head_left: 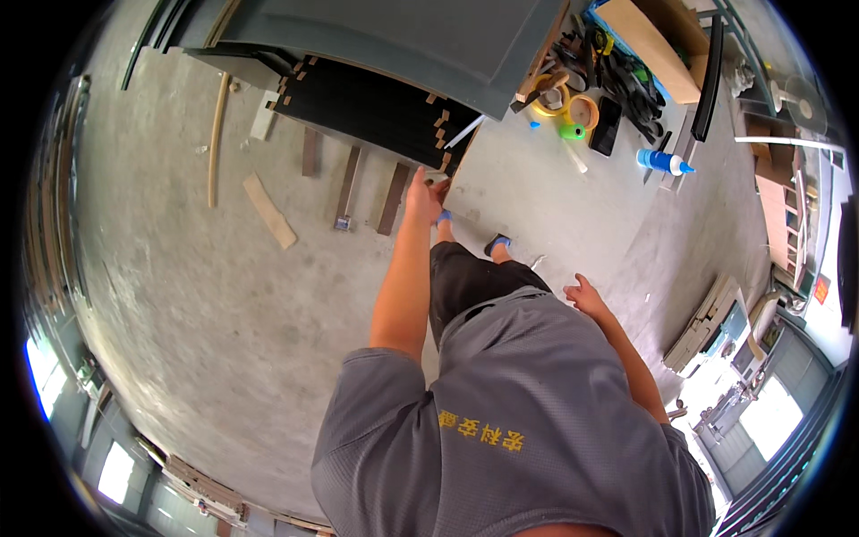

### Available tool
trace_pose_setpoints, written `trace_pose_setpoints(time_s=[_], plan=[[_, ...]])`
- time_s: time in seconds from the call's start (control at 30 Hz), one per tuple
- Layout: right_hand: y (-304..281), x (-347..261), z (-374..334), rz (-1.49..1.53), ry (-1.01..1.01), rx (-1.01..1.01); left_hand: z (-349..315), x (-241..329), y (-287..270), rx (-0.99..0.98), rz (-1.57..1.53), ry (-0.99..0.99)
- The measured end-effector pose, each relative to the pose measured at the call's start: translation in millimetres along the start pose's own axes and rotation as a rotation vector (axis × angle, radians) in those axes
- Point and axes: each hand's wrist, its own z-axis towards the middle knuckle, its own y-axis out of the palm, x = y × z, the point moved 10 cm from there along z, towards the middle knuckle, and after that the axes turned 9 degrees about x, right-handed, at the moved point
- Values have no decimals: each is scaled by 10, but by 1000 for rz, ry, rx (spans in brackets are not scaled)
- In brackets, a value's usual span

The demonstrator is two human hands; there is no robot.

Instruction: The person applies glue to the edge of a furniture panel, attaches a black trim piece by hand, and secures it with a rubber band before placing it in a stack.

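Note:
A dark drawer with a black inside and pale wooden corner joints juts from under a dark grey cabinet. At its near right corner is my left hand, the fingers and thumb closed around the edge; part of the grip is hidden. Lower and to the right, my right hand hangs beside my body, fingers apart and a little bent, with nothing in it. A thin white strip slants by the drawer's right side.
Brown boards and a cardboard strip lie on the floor at left. On the grey surface at right are a phone, tape rolls, a green roll, a blue-and-white bottle and heaped tools.

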Motion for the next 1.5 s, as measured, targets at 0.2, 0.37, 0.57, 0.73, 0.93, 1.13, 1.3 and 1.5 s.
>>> trace_pose_setpoints(time_s=[0.2,0.37,0.57,0.73,0.93,1.13,1.3,1.5], plan=[[38,-19,-17,-8,11,13,48,-63,160,-248,-105,-324],[59,-192,42,-1,-34,19,314,-59,191,-266,-25,-505],[50,-319,70,6,-15,20,791,-233,-10,-234,188,-525],[10,-484,25,-43,-29,1,1039,1274,-732,266,540,367],[225,-1133,57,129,-30,-115,-14,4402,-868,547,427,1319],[514,-1835,148,112,-188,-159,102,5154,-492,330,916,889],[443,-2216,182,140,-267,-125,108,5146,-604,349,884,748],[590,-2917,74,238,-301,-224,112,5331,-574,322,952,810]])
